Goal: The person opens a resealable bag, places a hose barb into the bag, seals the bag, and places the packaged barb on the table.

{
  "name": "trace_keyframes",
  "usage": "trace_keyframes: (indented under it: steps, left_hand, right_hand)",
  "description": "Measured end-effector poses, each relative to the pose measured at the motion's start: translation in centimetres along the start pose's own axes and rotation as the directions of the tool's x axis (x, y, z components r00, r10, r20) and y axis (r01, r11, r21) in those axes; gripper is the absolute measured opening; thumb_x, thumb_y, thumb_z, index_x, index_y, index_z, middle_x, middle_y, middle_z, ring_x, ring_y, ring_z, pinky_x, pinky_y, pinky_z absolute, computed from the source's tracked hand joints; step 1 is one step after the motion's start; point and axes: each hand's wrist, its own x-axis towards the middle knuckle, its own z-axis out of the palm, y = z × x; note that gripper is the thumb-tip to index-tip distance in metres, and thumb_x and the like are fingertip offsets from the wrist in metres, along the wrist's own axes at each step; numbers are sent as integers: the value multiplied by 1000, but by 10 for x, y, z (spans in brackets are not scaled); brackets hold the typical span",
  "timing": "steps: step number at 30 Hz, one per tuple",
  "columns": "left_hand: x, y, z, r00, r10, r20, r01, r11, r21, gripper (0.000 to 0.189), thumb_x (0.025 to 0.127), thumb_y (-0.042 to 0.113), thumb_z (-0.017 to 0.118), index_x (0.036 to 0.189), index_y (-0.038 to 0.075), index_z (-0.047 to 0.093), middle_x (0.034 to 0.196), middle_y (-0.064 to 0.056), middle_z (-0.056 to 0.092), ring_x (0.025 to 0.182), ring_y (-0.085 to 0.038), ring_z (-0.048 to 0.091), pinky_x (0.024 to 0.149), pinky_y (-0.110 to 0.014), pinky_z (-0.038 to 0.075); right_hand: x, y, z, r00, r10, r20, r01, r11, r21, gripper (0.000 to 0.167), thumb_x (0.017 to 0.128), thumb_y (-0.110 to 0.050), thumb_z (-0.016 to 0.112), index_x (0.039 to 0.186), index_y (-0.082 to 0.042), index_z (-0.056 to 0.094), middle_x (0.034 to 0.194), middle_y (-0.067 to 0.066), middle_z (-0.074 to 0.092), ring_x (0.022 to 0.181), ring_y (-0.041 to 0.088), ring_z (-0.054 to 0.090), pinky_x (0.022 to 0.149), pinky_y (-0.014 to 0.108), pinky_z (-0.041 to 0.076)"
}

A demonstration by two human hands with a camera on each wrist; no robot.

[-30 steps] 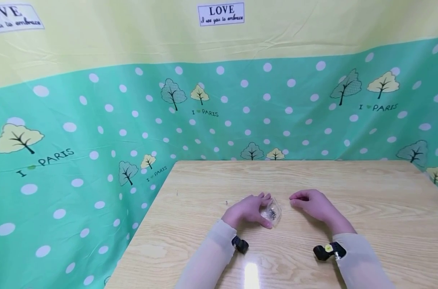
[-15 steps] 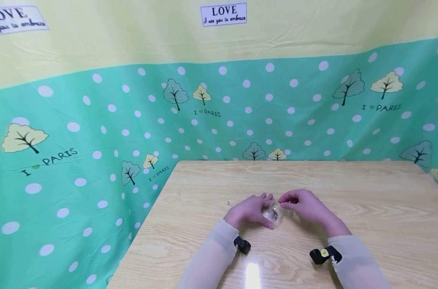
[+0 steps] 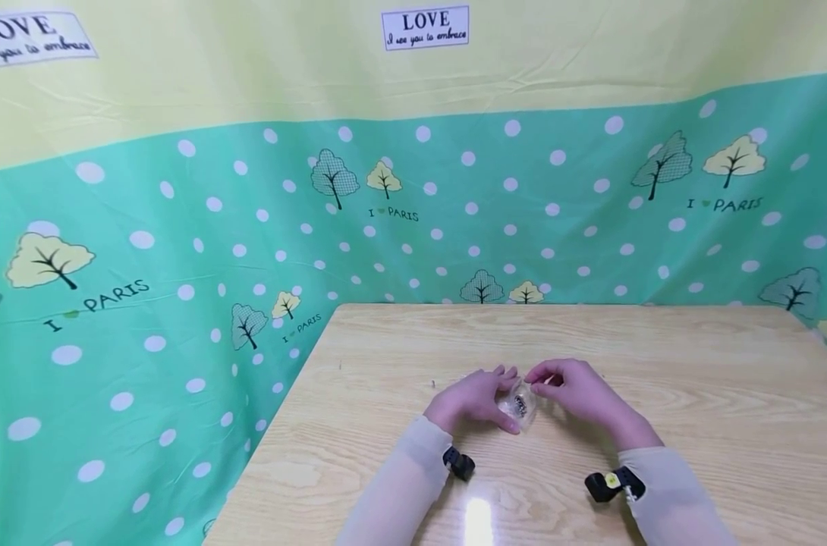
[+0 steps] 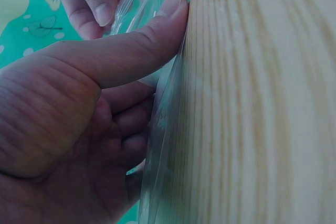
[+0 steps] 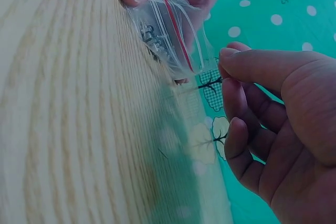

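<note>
A small clear zip bag (image 5: 170, 35) with a red line across it holds several tiny metal screws (image 5: 152, 39). In the head view, the bag (image 3: 520, 406) lies between both hands on the table. My left hand (image 3: 473, 398) grips it from the left, with the thumb along its near side and the fingers at its far side. My right hand (image 3: 570, 387) has thumb and forefinger pinched together at the bag's upper right edge, seemingly on the plastic. Whether anything small is also between those fingertips is hidden.
A tiny screw-like piece (image 3: 433, 384) lies on the wooden table (image 3: 400, 334) left of the left hand, and another thin speck (image 3: 341, 366) sits further left. A green and yellow printed curtain (image 3: 386, 250) hangs behind and along the left side.
My right hand has moved left from beside the bag to its edge. The bag's right side has risen and changed shape. My left hand keeps its hold.
</note>
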Motion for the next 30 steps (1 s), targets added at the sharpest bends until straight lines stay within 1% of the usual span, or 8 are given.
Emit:
trace_keyframes:
  steps: [6, 9, 11, 13, 17, 20, 24, 30]
  left_hand:
    - [1, 1, 0, 1000, 6, 7, -6, 1000, 1, 100, 80, 42, 95, 164, 20, 45, 173, 6, 31, 161, -23, 26, 130, -47, 23]
    - [2, 1, 1, 1000, 6, 4, -6, 1000, -2, 100, 80, 43, 95, 164, 20, 45, 173, 6, 31, 161, -23, 25, 131, -46, 23]
    - [2, 1, 1, 1000, 0, -1, 0, 1000, -1, 101, 80, 43, 95, 164, 21, 45, 173, 7, 31, 161, -23, 26, 130, -46, 24]
    - [2, 0, 1, 1000, -7, -3, 7, 1000, -3, 101, 79, 44, 95, 164, 22, 45, 173, 8, 30, 161, -23, 26, 130, -46, 24]
    - [2, -1, 2, 1000, -10, -4, 10, 1000, 13, 103, 78, 46, 95, 165, 23, 43, 174, 7, 29, 160, -25, 28, 130, -45, 25]
    - [2, -1, 1, 1000, -3, -5, 3, 1000, 22, 104, 80, 46, 94, 166, 22, 42, 174, 4, 30, 159, -27, 30, 130, -44, 26]
    - [2, -1, 1, 1000, -1, -7, 1, 1000, 19, 102, 80, 44, 95, 165, 22, 43, 174, 5, 30, 160, -26, 29, 130, -43, 25]
    - [1, 0, 1, 1000, -2, 1, 2, 1000, 13, 100, 80, 44, 95, 164, 22, 46, 173, 8, 31, 161, -21, 26, 130, -42, 24]
  right_hand:
    - [-2, -2, -2, 1000, 24, 5, -24, 1000, 2, 13, 98, -10, 76, 111, -11, 80, 102, -2, 74, 93, 18, 64, 84, 38, 55]
    - [-4, -3, -4, 1000, 16, 23, -16, 1000, -1, 13, 98, -12, 77, 111, -11, 80, 101, -3, 73, 93, 17, 64, 84, 36, 55]
    - [-6, -4, -6, 999, 2, 54, -2, 1000, 5, 12, 98, -14, 77, 110, -11, 80, 100, -4, 74, 93, 17, 64, 84, 35, 55]
    - [-9, -4, -9, 994, -22, 104, 20, 1000, 20, 12, 98, -15, 78, 109, -11, 80, 100, -5, 74, 93, 16, 65, 84, 33, 55]
    - [-14, -3, -12, 976, -59, 208, 50, 998, 47, 11, 98, -17, 78, 107, -11, 80, 100, -6, 76, 89, 14, 64, 78, 29, 54]
    - [-18, -2, -12, 965, -74, 253, 64, 997, 46, 12, 98, -19, 79, 108, -13, 81, 100, -6, 76, 81, 13, 63, 70, 28, 53]
    - [-23, -3, -10, 964, -78, 256, 67, 997, 49, 15, 97, -18, 79, 111, -13, 81, 97, -5, 75, 75, 12, 61, 64, 27, 52]
    - [-30, -1, -4, 972, -88, 219, 80, 996, 47, 18, 96, -13, 78, 113, -9, 80, 84, -3, 70, 69, 10, 61, 60, 25, 52]
